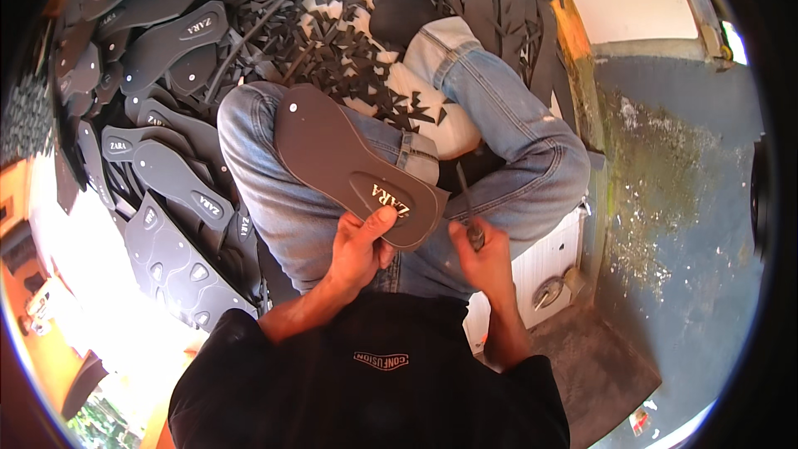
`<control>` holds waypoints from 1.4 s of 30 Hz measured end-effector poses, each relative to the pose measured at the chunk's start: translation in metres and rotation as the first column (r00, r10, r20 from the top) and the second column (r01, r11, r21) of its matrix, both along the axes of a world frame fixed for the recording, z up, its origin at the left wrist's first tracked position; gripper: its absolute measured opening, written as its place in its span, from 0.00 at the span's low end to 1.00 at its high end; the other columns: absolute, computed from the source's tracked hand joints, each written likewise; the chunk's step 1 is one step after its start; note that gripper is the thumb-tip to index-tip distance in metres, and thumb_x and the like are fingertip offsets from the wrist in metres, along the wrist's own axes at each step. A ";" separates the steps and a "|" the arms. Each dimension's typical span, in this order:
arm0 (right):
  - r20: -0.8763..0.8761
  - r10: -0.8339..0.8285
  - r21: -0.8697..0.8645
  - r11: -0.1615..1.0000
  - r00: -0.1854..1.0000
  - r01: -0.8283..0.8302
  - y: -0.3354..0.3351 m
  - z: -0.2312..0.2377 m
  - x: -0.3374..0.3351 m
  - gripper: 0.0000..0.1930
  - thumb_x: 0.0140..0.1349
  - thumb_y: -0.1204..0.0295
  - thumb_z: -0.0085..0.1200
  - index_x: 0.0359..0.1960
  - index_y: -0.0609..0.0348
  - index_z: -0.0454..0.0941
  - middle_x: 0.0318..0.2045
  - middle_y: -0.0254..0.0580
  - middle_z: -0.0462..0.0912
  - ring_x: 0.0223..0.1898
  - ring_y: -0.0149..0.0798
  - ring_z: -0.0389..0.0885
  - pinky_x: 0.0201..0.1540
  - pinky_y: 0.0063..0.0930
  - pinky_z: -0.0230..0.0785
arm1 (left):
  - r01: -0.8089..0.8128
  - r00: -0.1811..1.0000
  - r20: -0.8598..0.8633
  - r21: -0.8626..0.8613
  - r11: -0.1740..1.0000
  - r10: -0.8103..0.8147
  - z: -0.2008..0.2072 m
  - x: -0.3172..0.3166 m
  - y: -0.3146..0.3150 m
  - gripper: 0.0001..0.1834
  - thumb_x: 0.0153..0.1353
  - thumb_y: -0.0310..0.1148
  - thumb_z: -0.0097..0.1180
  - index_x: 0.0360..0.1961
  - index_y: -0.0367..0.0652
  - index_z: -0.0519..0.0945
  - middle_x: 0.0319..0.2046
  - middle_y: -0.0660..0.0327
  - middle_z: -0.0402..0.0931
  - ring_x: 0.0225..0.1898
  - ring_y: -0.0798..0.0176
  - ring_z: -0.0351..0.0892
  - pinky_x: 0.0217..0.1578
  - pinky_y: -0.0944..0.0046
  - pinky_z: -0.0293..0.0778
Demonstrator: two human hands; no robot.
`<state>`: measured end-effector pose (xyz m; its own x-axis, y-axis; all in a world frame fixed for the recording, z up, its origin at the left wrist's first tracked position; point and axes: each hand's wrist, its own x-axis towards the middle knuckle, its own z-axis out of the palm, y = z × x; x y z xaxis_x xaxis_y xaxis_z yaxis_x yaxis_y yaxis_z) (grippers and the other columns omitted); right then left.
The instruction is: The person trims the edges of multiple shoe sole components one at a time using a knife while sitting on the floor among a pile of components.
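Observation:
A dark brown-black sandal sole (320,145) with pale lettering on its heel lies slanted over my crossed legs. My left hand (359,251) grips its heel end, thumb on top and the other fingers mostly hidden below. Just right of the heel, my right hand (486,258) is closed round the handle of a narrow-bladed knife (464,187). The blade points up and away from me, close beside the heel edge; whether it touches the sole I cannot tell.
Many dark soles (170,46) lie heaped at the left, with a grey patterned sheet (179,262) nearer me. Black offcuts (332,54) litter the ground beyond my legs. To the right are a brown board (594,362), a round metal piece (547,291) and a stained blue-grey floor (690,199).

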<state>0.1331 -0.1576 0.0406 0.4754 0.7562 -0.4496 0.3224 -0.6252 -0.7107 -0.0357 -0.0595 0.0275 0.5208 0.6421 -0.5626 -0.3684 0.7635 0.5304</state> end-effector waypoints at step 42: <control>-0.197 -0.087 -0.025 0.996 0.976 0.084 0.019 -0.036 0.002 0.15 0.58 0.69 0.56 0.18 0.66 0.68 0.13 0.30 0.64 0.18 0.26 0.59 0.22 0.28 0.56 | -0.256 0.573 -0.150 0.901 0.350 0.805 0.074 -0.192 0.317 0.21 0.61 0.33 0.54 0.52 0.32 0.72 0.42 0.50 0.77 0.39 0.58 0.80 0.39 0.65 0.76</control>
<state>0.1350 -0.1382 0.0047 0.4385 0.7080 -0.5535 0.1211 -0.6568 -0.7443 -0.2282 0.2577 0.1018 -0.3037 0.9132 0.2717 0.0060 -0.2833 0.9590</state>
